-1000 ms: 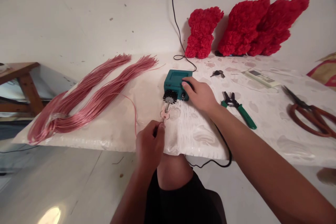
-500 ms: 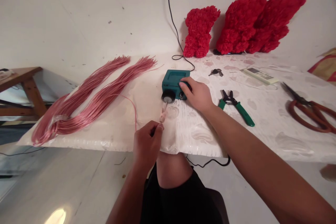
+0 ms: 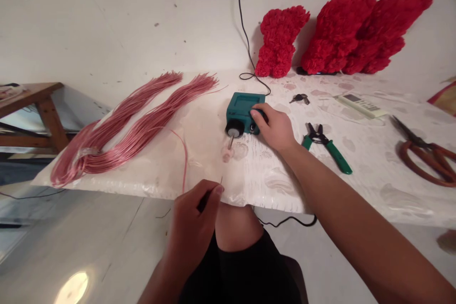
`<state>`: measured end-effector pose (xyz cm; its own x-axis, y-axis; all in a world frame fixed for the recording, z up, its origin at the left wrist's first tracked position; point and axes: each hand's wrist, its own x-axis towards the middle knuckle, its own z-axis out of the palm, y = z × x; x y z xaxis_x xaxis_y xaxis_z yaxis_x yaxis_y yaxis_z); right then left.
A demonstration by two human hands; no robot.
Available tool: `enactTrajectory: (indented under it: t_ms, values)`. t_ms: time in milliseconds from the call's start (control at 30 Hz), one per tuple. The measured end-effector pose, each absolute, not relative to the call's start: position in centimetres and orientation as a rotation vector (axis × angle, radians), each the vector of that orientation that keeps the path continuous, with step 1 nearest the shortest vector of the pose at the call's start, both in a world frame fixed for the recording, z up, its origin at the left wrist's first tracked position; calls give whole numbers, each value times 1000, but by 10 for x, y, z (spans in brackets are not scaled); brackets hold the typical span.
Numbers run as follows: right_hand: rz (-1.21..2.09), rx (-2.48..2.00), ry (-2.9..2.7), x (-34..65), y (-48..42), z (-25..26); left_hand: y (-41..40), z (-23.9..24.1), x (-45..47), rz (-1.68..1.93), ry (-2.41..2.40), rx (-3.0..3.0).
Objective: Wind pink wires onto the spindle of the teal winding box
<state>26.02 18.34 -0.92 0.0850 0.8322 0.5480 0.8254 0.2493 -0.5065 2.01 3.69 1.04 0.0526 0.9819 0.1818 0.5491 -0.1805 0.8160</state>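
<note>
The left hand (image 3: 192, 216) pinches its fingers (image 3: 217, 190) together while the right hand (image 3: 274, 128) reaches forward, curled downward.

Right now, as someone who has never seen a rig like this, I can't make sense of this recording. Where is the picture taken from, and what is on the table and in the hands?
This single view comes from a camera worn on the person's head, looking forward and down, so the two arms reach in from the bottom.

The right hand rests on a small teal box, which has a black-and-white wheel and a thin metal spindle at its front. The left hand pinches a thin strand at the table's edge.

A white patterned sheet covers the table. On it lie a long bundle of pink wire, keys, a remote control, green-handled pliers and red-handled scissors.
</note>
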Motion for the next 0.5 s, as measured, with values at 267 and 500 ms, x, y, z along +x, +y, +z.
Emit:
enactTrajectory:
  t_ms: [267, 500]
  values:
    - [17, -1507, -1734, 260, 179, -9, 14, 39, -1, 1185, 1457, 2002]
    - [-19, -1515, -1778, 256, 173, -4, -7, 72, -7, 1279, 1257, 2084]
